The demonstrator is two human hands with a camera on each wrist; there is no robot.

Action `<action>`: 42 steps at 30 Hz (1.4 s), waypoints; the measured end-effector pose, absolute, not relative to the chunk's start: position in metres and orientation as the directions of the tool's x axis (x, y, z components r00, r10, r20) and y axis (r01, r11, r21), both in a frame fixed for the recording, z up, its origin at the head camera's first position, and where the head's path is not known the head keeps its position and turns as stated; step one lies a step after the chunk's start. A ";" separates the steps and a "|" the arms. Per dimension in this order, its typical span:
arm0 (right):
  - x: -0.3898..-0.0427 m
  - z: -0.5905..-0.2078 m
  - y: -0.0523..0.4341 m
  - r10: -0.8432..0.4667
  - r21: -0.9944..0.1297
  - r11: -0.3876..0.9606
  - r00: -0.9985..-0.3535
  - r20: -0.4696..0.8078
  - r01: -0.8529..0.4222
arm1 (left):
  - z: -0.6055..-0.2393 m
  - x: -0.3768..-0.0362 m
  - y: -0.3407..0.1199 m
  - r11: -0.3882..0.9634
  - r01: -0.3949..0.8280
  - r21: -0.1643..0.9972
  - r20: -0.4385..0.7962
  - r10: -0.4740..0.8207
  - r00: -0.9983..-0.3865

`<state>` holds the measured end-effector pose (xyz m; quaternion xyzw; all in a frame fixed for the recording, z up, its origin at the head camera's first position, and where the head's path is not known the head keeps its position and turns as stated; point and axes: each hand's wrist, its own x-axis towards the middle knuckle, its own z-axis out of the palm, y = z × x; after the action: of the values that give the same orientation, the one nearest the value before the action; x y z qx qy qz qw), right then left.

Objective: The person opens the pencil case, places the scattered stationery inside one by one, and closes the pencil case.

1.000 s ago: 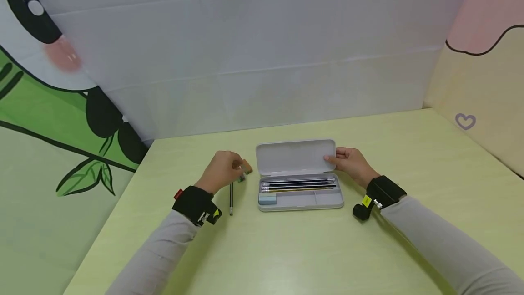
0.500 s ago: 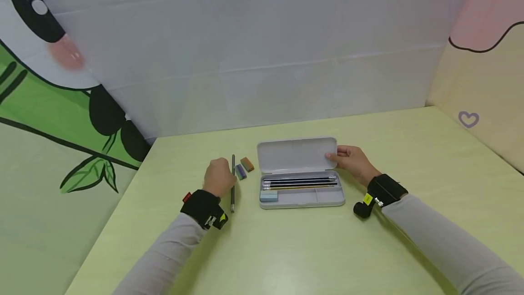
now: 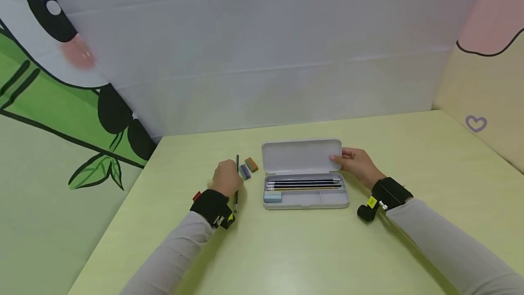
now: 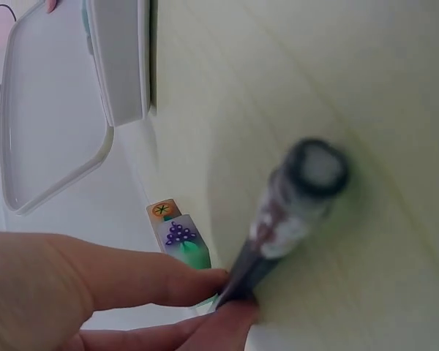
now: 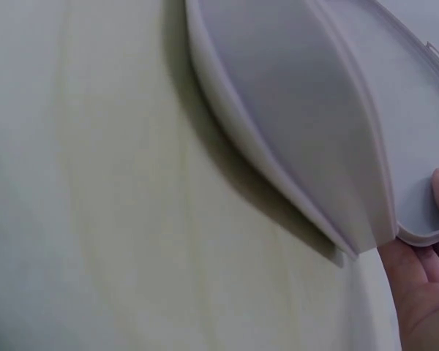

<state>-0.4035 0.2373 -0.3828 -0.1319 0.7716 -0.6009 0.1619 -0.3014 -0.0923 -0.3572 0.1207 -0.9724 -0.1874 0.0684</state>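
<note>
We see a person in grey sleeves at a pale green counter (image 3: 286,249), both wrists strapped with black bands. The left hand (image 3: 226,179) pinches a dark pencil (image 3: 236,181) between thumb and fingertips (image 4: 168,278); in the left wrist view the pencil's blurred end points toward the camera, while the head view shows it lying roughly front to back, just left of the case. Just beyond that hand we find a purple eraser (image 3: 245,171) and an orange eraser (image 3: 251,164) side by side on the counter, near the pencil and close to the case's left end; the wrist view shows the purple one printed with grapes (image 4: 179,238).

The right hand (image 3: 357,164) grasps the right edge of the raised lid (image 3: 300,155) of a white pencil case (image 3: 304,197), thumb on the inner face, as the right wrist view confirms at the lid's corner (image 5: 417,227). The case lies open at the counter's middle. In its long rear compartment we count several pencils (image 3: 303,183) laid lengthwise, and a light blue eraser (image 3: 272,196) fills the front left compartment.
</note>
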 end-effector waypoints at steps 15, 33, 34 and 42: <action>-0.404 -0.385 0.237 -0.391 -0.966 0.258 -0.916 -0.091 -0.014 | -0.342 -0.299 -0.102 0.891 -0.177 0.418 0.162 -0.265 -0.951; -0.408 -0.389 0.239 -0.391 -0.967 0.253 -0.917 -0.083 -0.021 | -0.320 -0.301 -0.096 0.861 -0.034 0.507 0.287 -0.206 -0.935; -0.408 -0.390 0.239 -0.391 -0.967 0.252 -0.917 -0.083 -0.020 | -0.319 -0.301 -0.096 0.857 -0.031 0.514 0.286 -0.205 -0.936; -0.410 -0.389 0.240 -0.386 -0.968 0.250 -0.919 -0.085 -0.015 | -0.310 -0.302 -0.089 0.857 0.016 0.516 0.320 -0.175 -0.931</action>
<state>-0.4098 0.2398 -0.3894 -0.1293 0.7753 -0.5985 0.1548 -0.3015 -0.0888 -0.3095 0.0419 -0.9464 -0.2644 0.1809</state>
